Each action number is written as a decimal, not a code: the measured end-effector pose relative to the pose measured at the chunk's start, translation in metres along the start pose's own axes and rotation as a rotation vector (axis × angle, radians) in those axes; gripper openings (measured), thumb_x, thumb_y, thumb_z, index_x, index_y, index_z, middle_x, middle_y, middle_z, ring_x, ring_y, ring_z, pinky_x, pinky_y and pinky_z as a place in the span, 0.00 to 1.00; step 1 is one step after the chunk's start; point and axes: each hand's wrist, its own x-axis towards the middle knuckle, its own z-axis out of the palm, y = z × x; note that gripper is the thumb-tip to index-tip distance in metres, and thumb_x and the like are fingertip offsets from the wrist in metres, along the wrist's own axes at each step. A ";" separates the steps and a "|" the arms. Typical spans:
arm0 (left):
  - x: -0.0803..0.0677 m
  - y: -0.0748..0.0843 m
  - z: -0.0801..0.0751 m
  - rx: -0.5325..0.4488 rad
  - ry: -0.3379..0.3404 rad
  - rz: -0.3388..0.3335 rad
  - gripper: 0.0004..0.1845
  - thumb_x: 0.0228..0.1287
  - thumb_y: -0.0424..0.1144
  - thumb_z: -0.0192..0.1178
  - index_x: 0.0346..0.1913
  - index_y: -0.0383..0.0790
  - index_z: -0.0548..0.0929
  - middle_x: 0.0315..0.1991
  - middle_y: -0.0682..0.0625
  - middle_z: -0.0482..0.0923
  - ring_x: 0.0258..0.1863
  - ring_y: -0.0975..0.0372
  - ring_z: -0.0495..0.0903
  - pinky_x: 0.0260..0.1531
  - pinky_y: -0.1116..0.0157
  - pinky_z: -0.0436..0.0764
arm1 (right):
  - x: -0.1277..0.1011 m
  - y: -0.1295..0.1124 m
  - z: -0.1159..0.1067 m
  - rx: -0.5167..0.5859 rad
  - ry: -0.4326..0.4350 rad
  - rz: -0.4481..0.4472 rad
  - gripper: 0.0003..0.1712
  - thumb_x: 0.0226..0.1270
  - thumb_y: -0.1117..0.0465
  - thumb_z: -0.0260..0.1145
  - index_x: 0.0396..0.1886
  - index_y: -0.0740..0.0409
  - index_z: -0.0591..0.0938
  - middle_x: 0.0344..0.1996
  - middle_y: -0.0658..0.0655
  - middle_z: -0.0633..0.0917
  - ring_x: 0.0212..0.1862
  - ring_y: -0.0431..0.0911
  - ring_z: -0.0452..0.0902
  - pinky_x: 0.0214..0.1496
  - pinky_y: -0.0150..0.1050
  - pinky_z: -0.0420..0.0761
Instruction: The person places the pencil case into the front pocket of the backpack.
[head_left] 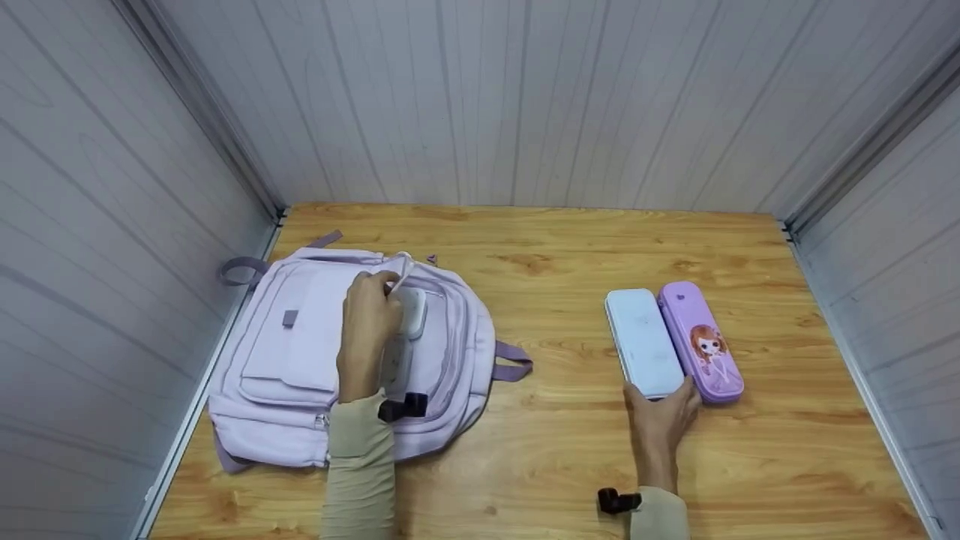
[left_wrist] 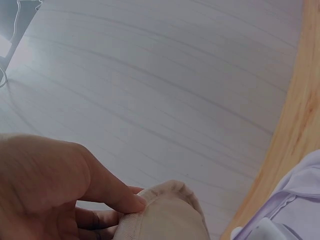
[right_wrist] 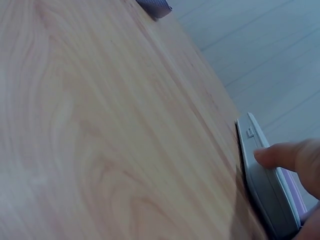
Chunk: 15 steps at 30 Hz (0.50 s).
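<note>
A pale lavender backpack (head_left: pixel 292 352) lies flat on the left, its front pocket open. My left hand (head_left: pixel 368 315) pinches the edge of the pocket flap (left_wrist: pixel 170 215) between thumb and fingers and holds it raised. Inside the pocket, a white item with rounded corners (head_left: pixel 412 313) shows, partly hidden behind my hand. On the right, my right hand (head_left: pixel 663 412) grips the near end of a light blue pencil case (head_left: pixel 643 341), with the thumb on its side wall (right_wrist: pixel 265 187). A purple pencil case with a girl's picture (head_left: pixel 686 315) lies right alongside it.
Everything lies on a wood-grain tabletop (head_left: pixel 540 450), with pale panel walls at the back (head_left: pixel 480 105) and both sides. A purple strap loop (head_left: pixel 513 362) sticks out from the backpack toward the middle. Another strap (head_left: pixel 244 271) curls at its far left.
</note>
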 end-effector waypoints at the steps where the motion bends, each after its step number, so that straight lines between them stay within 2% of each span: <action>1: 0.000 0.000 0.000 0.000 -0.001 -0.002 0.21 0.53 0.24 0.48 0.49 0.31 0.83 0.37 0.37 0.77 0.39 0.48 0.77 0.41 0.52 0.75 | 0.000 0.000 0.000 0.001 0.006 -0.003 0.63 0.49 0.55 0.75 0.75 0.64 0.44 0.72 0.72 0.48 0.73 0.65 0.44 0.73 0.57 0.49; 15: 0.000 0.001 0.000 0.009 -0.006 -0.015 0.20 0.54 0.24 0.49 0.49 0.30 0.83 0.37 0.36 0.77 0.39 0.47 0.76 0.42 0.51 0.74 | -0.001 -0.004 -0.009 0.020 0.032 -0.029 0.60 0.48 0.51 0.77 0.74 0.63 0.52 0.70 0.70 0.55 0.70 0.65 0.53 0.71 0.58 0.54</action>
